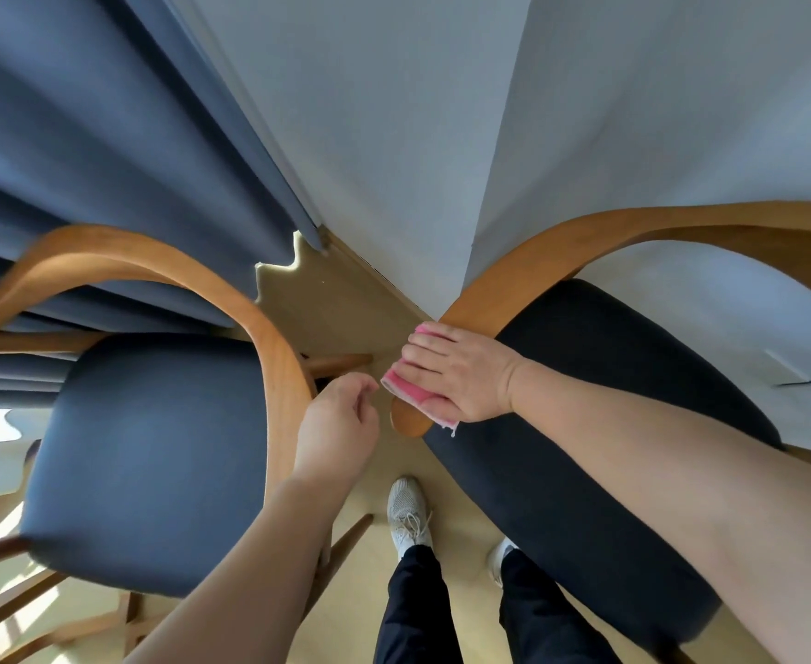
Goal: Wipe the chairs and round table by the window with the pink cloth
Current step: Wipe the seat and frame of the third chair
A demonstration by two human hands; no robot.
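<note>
Two wooden chairs with dark padded seats stand side by side below me. On the right chair [585,376], the curved wooden armrest [528,261] ends near the middle of the view. My right hand [461,371] lies flat on that armrest end, pressing the pink cloth [405,393] against the wood. The cloth wraps over the rail under my palm and fingers. My left hand [341,428] hovers loosely curled above the curved wooden back rail of the left chair [154,452], holding nothing. The round table is not in view.
Dark blue curtains [82,160] hang at the left, behind the left chair. A pale wall corner [441,136] rises behind both chairs. My two feet in white trainers [408,510] stand on the light floor in the narrow gap between the chairs.
</note>
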